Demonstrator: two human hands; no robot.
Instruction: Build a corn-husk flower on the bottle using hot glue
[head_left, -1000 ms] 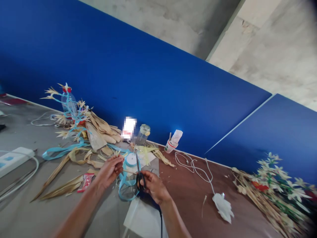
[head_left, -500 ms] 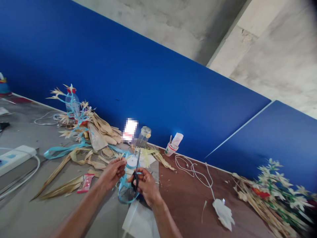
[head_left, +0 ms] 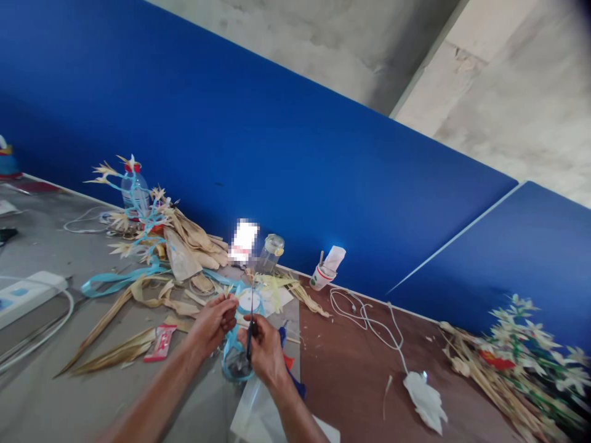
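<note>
My right hand [head_left: 262, 351] is closed on black-handled scissors [head_left: 250, 325], blades pointing up toward the far wall. My left hand [head_left: 213, 321] is pinched on a small dried leaf strip, its fingertips close to the scissor blades. Just behind both hands lies a spool of light blue ribbon [head_left: 248, 301], and a loop of the ribbon [head_left: 231, 363] curls under my right hand. A blue glue gun [head_left: 289, 369] pokes out on the table behind my right wrist.
Dried leaves and leaf flowers [head_left: 180, 246] are heaped at back left around a water bottle [head_left: 133, 187]. A power strip [head_left: 23, 292] lies far left. A glass jar [head_left: 270, 252], paper cup [head_left: 323, 271], white cable [head_left: 364, 314], crumpled tissue [head_left: 425, 400] and flower bundle [head_left: 517, 351] sit to the right.
My right hand has drawn the scissors left, closer to my left hand. The glue gun beside my wrist has come into view. The view has shifted slightly.
</note>
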